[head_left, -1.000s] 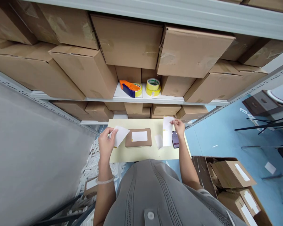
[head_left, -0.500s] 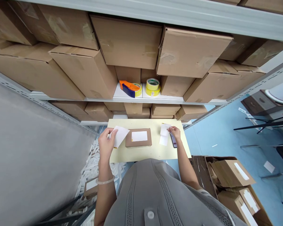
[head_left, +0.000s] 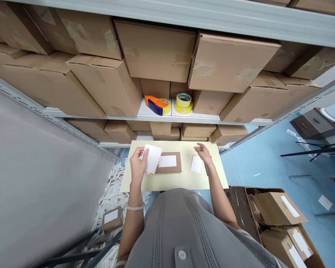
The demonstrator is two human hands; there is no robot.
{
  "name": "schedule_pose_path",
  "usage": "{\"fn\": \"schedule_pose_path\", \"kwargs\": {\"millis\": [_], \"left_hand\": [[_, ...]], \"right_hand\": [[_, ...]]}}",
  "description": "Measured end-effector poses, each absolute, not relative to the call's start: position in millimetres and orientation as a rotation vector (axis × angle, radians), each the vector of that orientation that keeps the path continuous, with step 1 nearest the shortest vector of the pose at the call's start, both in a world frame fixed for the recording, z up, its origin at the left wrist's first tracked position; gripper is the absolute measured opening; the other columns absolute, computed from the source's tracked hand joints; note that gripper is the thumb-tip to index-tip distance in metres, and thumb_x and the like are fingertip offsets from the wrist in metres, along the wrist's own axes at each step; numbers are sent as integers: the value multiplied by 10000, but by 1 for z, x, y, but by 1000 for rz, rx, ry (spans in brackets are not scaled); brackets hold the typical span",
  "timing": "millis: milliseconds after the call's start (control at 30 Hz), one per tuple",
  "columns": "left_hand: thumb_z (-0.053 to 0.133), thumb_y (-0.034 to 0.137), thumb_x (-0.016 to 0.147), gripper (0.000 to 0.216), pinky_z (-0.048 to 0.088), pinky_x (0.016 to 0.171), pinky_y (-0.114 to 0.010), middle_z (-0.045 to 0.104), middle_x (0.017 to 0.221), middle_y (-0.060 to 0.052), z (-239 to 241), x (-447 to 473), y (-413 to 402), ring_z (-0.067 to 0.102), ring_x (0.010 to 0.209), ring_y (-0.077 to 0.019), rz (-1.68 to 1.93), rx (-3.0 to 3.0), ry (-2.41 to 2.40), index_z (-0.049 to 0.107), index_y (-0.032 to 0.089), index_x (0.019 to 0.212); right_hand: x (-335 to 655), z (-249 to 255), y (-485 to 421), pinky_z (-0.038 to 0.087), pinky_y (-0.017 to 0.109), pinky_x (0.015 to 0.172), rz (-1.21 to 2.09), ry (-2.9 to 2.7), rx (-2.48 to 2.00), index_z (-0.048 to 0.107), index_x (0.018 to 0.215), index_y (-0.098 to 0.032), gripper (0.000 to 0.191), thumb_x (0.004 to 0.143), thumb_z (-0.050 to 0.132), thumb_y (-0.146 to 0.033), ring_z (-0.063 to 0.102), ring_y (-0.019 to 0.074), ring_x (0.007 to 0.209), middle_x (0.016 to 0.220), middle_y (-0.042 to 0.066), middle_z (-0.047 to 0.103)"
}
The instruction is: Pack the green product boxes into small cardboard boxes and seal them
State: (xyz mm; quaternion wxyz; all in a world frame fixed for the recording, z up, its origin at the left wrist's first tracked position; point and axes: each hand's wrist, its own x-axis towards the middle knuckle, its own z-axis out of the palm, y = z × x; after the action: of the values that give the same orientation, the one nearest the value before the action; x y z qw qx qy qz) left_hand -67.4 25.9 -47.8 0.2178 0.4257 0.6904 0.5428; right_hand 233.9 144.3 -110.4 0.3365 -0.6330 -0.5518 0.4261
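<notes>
Left hand at 11 o'clock, closed on a white label, just over the left edge of a brown parcel. Right hand at 1 o'clock, open, fingers spread, just above a second white label lying on the table.

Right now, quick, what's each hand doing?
Left hand: closed, holding a white sheet.
Right hand: open, holding nothing, near a second white sheet.

Matt paper label, rough cardboard parcel
</notes>
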Motion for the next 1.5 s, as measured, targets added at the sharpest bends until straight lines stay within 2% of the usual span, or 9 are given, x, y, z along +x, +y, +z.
{"fn": "schedule_pose_path", "kwargs": {"millis": [100,167,400,467,567,633,767,967,1500], "left_hand": [[570,409,837,222,480,765,-261,666,845,-24,-40,-49,37,617,813,-161,1546,1155,1770,597,190,856],[565,405,850,220,482,769,-261,671,853,-25,-31,-40,42,622,818,-160,1563,1185,1718,604,189,868],[532,388,891,211,482,793,-308,682,827,-21,-3,-46,36,624,809,-183,1483,1429,1951,638,205,884],[547,369,893,213,466,908,-381,704,944,-58,5,-48,32,640,930,-222,1504,1530,2092,650,206,986],[579,329,894,353,291,1124,-501,637,1262,-118,15,-41,26,544,1235,-276,1626,1764,2207,595,215,1228],[550,290,918,390,226,1174,-512,596,1344,-102,20,-31,24,484,1321,-261,1652,1971,2080,559,240,1304],[469,217,958,352,302,1164,-523,673,1245,-62,23,-17,23,592,1216,-218,1770,2088,1850,588,264,1286],[499,187,945,297,352,1159,-532,743,1074,-13,24,-17,20,711,960,-169,2001,1873,1731,675,291,1160],[538,245,937,245,382,1146,-552,755,1013,-6,31,-14,8,719,880,-164,1987,1807,1673,697,287,1118]], "right_hand": [[184,-55,130,492,342,897,1349,-1660,-1130,609,1166,-214,386,860,569,-446,652,185,1013,1093,83,706],[158,-23,118,501,323,868,1492,-1719,-913,638,1128,-212,374,877,566,-479,669,166,926,1004,60,723],[127,16,104,503,279,661,1503,-1724,-857,653,795,-185,313,788,682,-496,611,137,602,635,7,683],[121,17,103,494,276,621,1497,-1724,-885,645,750,-184,322,760,706,-500,589,134,562,620,17,688],[108,23,99,504,291,632,1488,-1588,-892,647,751,-191,328,751,709,-512,598,145,569,642,33,707],[99,30,92,522,316,691,1501,-1481,-860,656,773,-200,319,750,712,-513,631,166,616,656,32,710],[92,45,78,522,351,820,1515,-1417,-785,700,850,-208,285,776,703,-483,678,199,735,722,26,721],[100,56,66,503,352,865,1489,-1512,-737,726,884,-206,264,846,636,-452,672,209,831,827,42,725],[98,64,50,494,331,789,1176,-1618,-837,676,824,-236,225,866,608,-446,635,188,753,756,11,687]]}}
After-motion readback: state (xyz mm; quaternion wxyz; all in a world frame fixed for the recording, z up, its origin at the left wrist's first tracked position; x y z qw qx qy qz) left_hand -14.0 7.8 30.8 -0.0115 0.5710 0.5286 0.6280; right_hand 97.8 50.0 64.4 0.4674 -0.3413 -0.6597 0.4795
